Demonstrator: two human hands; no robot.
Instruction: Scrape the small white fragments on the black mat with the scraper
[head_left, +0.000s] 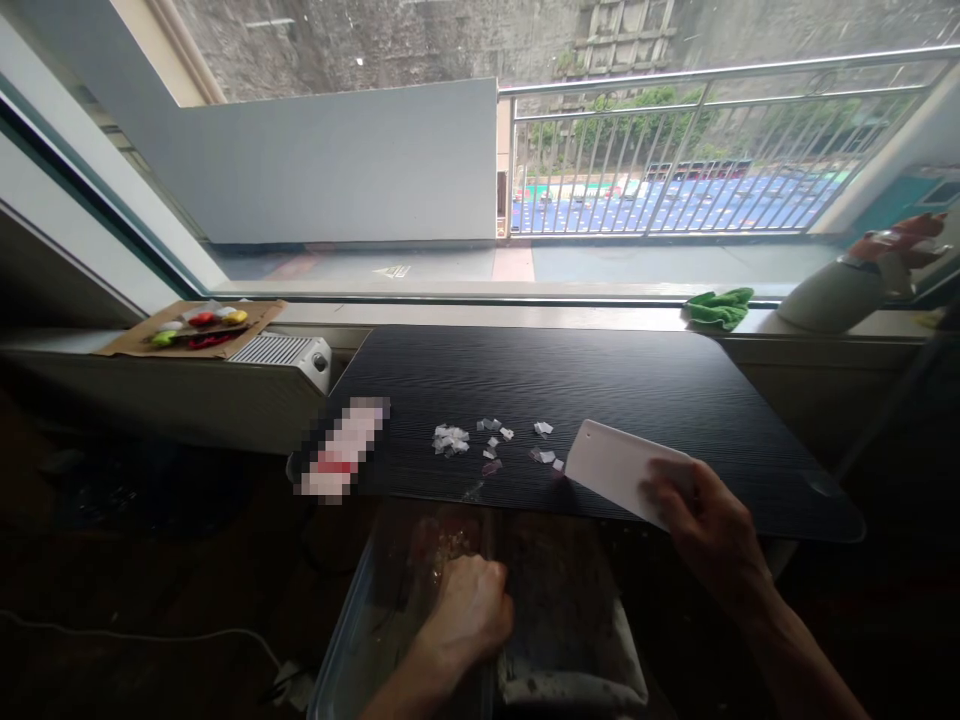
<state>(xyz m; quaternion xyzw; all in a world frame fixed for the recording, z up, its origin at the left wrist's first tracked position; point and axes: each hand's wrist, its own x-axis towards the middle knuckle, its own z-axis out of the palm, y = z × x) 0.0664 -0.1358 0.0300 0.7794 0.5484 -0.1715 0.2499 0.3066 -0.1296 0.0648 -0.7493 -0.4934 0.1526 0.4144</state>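
My right hand grips a flat white rectangular plate with a small hole near one corner. The plate is tilted over the black table, its left end beside a few small clear and whitish pieces. More such pieces lie in a small pile to the left, with several scattered between. Below the table's front edge, my left hand is closed over a translucent plastic bin. Small shiny bits show just beyond its knuckles; what the fingers hold, if anything, is hidden.
A blurred-out item lies at the table's left end. On the window sill are a green cloth and a pale vase-like object. A cardboard sheet with colourful items rests by a white radiator. A white cable crosses the floor.
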